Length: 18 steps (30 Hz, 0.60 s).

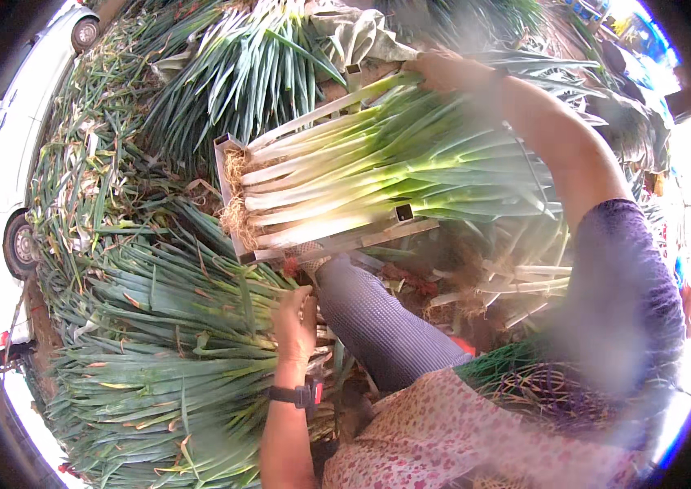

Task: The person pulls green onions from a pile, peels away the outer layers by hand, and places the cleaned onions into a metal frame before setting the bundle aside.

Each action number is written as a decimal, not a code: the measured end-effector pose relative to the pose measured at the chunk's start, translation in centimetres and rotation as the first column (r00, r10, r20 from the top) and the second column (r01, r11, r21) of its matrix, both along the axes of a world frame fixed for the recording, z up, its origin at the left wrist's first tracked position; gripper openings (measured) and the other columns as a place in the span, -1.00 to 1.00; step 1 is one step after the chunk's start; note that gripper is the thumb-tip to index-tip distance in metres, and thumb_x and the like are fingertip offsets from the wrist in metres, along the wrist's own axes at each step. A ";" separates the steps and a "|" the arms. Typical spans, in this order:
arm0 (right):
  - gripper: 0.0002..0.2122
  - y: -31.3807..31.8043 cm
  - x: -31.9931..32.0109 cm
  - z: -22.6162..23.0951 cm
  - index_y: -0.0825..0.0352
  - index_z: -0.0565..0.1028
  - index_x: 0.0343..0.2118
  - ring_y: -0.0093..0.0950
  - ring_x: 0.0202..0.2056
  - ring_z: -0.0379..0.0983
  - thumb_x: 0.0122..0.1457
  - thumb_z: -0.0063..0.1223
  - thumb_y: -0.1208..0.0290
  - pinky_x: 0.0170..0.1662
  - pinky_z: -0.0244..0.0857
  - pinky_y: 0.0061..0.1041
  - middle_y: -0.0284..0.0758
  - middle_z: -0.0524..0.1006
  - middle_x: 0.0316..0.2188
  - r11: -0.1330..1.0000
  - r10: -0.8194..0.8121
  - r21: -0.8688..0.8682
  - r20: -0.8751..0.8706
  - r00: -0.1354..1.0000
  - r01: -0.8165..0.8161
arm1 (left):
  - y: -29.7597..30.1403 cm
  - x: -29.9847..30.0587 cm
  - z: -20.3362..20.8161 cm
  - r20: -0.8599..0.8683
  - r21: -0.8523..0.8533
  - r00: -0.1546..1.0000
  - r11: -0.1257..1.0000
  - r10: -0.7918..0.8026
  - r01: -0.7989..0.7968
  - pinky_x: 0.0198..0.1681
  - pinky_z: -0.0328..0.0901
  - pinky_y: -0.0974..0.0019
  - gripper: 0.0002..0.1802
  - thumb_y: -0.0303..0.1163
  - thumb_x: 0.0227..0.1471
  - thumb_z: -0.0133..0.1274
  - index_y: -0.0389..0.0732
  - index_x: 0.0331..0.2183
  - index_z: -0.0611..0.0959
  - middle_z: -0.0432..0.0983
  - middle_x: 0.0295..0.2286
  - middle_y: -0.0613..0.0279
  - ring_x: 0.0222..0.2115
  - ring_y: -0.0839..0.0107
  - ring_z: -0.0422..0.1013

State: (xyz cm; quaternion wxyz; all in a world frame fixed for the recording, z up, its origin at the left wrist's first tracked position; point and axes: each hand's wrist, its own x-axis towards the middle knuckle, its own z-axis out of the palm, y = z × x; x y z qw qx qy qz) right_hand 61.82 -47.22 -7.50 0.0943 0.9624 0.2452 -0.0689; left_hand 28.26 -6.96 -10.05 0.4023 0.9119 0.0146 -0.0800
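Several leeks (337,175) lie side by side in a metal frame (223,175), their rooty white ends against its left end plate and their green leaves to the right. At the frame's far side, my right hand (443,71) is closed on the green end of a leek (313,118) lying along the edge. Lower left, my left hand (292,326), with a dark band on the wrist, is at the stem side of a big leek pile (174,326). Its fingers are curled round a stem there, partly hidden.
My leg (386,326) reaches up to the frame's near side. More leeks (239,73) are heaped beyond it. Loose white-stemmed leeks (525,281) lie right of my leg. Leaf scraps (85,179) cover the ground at left, beside a white vehicle (15,155).
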 end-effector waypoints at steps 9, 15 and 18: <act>-0.49 0.9 -3.0 3.9 0.21 0.21 0.07 -0.25 0.00 0.21 -0.02 -0.01 0.44 0.07 0.07 -0.34 -0.14 0.32 -0.05 0.985 -0.074 0.120 -0.342 0.937 0.122 | 1.3 -0.4 -3.5 -0.204 -0.072 0.964 0.979 0.172 -0.190 -0.10 0.19 0.27 -0.66 -0.27 -0.02 -0.09 -0.30 -0.24 0.52 0.45 -0.27 0.01 -0.21 0.16 0.36; -0.58 0.8 -0.1 -1.6 0.12 0.31 -0.04 -0.22 -0.18 0.36 -0.04 0.01 0.35 -0.12 0.22 -0.28 -0.17 0.44 -0.25 0.969 0.113 0.239 -0.228 0.967 -0.057 | 0.3 0.1 -4.8 -0.198 -0.128 0.971 0.978 0.136 -0.163 -0.09 0.18 0.26 -0.67 -0.28 -0.02 -0.10 -0.30 -0.25 0.52 0.45 -0.27 0.00 -0.20 0.15 0.35; -0.59 1.3 2.0 -5.5 0.08 0.33 -0.06 -0.21 -0.21 0.40 -0.06 0.03 0.28 -0.17 0.26 -0.26 -0.18 0.48 -0.29 0.979 0.123 0.186 -0.183 0.976 -0.088 | -1.0 0.9 -4.1 -0.233 -0.141 0.965 0.978 0.119 -0.155 -0.10 0.18 0.27 -0.68 -0.30 -0.01 -0.11 -0.32 -0.26 0.51 0.45 -0.27 0.01 -0.20 0.17 0.35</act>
